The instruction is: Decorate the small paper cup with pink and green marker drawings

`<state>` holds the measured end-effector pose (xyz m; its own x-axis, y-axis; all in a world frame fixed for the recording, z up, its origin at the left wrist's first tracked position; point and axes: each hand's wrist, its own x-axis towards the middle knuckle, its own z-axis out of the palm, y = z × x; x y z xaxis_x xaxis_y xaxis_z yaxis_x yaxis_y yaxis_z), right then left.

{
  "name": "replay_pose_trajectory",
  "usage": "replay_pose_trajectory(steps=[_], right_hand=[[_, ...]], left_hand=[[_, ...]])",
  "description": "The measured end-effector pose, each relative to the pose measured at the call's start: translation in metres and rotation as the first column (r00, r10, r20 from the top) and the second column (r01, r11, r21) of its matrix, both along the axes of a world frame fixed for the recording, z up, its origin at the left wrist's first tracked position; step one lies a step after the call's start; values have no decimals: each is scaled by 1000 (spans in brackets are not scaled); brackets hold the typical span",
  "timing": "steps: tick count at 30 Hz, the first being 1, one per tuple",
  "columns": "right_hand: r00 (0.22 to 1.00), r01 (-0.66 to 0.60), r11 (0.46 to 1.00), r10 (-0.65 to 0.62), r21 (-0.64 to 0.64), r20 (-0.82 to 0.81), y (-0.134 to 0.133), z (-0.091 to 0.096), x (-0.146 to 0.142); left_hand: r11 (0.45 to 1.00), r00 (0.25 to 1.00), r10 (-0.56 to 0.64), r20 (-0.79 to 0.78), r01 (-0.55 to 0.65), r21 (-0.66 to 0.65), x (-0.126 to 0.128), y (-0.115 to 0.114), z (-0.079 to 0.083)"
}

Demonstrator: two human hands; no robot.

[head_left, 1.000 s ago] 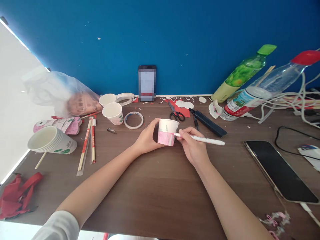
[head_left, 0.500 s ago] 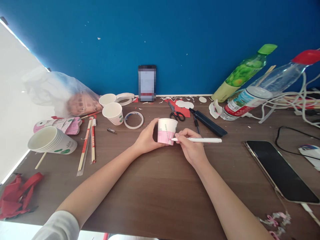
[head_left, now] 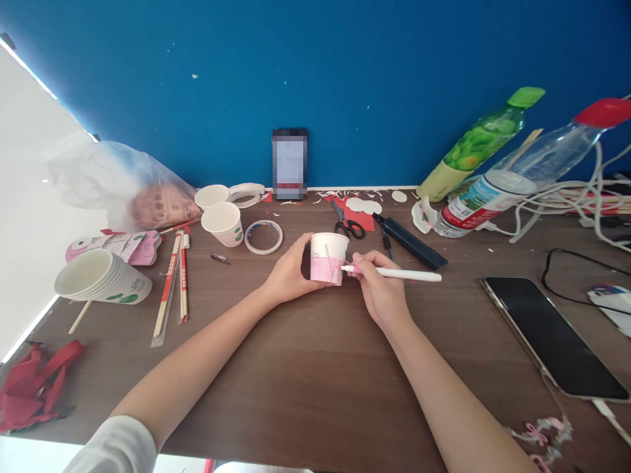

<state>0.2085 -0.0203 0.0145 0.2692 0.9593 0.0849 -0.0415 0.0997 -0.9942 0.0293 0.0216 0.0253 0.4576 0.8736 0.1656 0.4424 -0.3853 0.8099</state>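
Note:
A white paper cup (head_left: 327, 259) with pink colouring around its lower half stands upright over the middle of the table. My left hand (head_left: 290, 270) grips it from the left, thumb low at the front and fingers behind the rim. On the other side my right hand (head_left: 380, 286) pinches a white felt-tip pen (head_left: 415, 274) with a pink tip end, which points left against the cup's coloured side. An uncoloured patch shows low on the cup's right. Behind the cup lie black-handled scissors (head_left: 351, 228) on red paper (head_left: 363, 218).
Paper cups (head_left: 223, 223), a tape roll (head_left: 263, 236), wrapped chopsticks (head_left: 168, 286) and a cup stack (head_left: 102, 277) are on the left. To the right are a dark case (head_left: 413, 242), two leaning bottles (head_left: 488, 197), a phone (head_left: 555, 335) and cables. Another phone (head_left: 290, 164) leans on the blue wall.
The pen has shifted slightly right, and its pink end now shows more. My right fingers have moved with it. The cup has barely moved in my left hand.

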Motion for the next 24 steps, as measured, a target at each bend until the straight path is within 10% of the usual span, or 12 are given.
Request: replay_pose_trajectory(steps=[24], right_hand=[[991, -1, 999, -3, -33, -134, 2, 3, -2]], left_hand=[[1000, 1000, 22, -8, -22, -12, 1, 0, 3]])
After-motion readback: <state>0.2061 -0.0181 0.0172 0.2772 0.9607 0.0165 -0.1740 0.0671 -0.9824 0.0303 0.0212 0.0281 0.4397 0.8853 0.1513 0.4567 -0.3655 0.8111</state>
